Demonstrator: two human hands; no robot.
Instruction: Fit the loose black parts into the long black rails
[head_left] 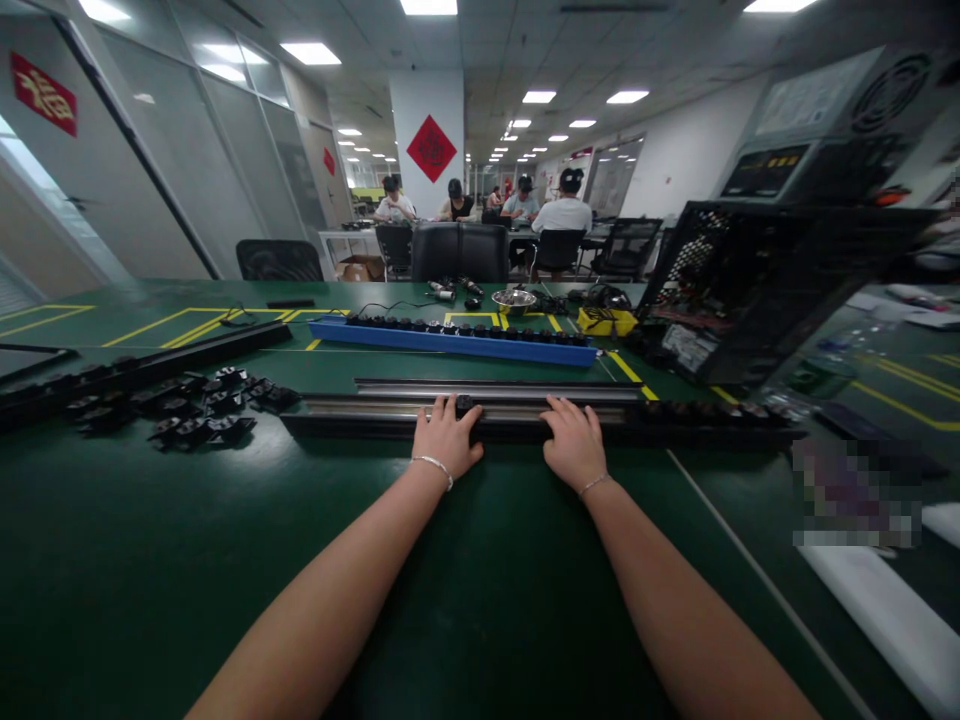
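A long black rail (352,427) with a bright metal strip along its inside lies across the table in front of me. My left hand (444,440) grips it near the middle, fingers over the far side and thumb on the near side. By its index finger sits a small black block (466,404) in the channel. Farther right, my right hand (574,445) holds the same rail, fingers bent over it. Several small black parts (720,412) fill the rail's right end. Just behind lies a thin dark strip (495,387).
Loose black parts (199,412) lie left, beside another black rail (187,350). Behind are a blue rail (450,342) holding black parts, a metal bowl (514,300) and a yellow bin (606,322). An open computer case (750,290) stands right. People (562,215) sit at far tables.
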